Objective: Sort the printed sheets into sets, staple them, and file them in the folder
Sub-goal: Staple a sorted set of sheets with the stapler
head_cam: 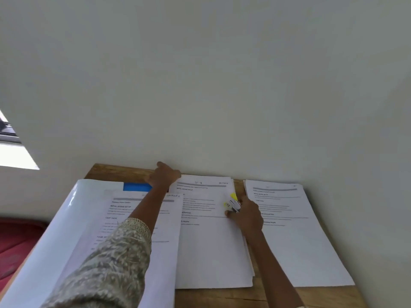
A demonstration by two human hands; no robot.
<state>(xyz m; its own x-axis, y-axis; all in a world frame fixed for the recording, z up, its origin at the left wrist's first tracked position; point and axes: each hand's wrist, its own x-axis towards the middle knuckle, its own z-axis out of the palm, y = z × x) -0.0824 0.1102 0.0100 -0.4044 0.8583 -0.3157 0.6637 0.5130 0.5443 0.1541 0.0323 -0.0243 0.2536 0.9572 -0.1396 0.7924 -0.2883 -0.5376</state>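
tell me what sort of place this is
Likely a home desk or study corner: a wooden table against a plain wall, piles of printed sheets, and what looks like a stapler in the right hand.

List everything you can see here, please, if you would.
Table: one, brown wood, against the wall.
Folder: one, white with blue, table's left.
Stacks: three, white printed sheets; left stack on the folder, middle stack, right stack.
Stapler: one, white and yellow, over the middle stack.
Cloth: one, red, beside the table's left.
Sleeve: one, patterned grey, left arm.
Hands: two; left hand at the table's far edge, right hand gripping the stapler.
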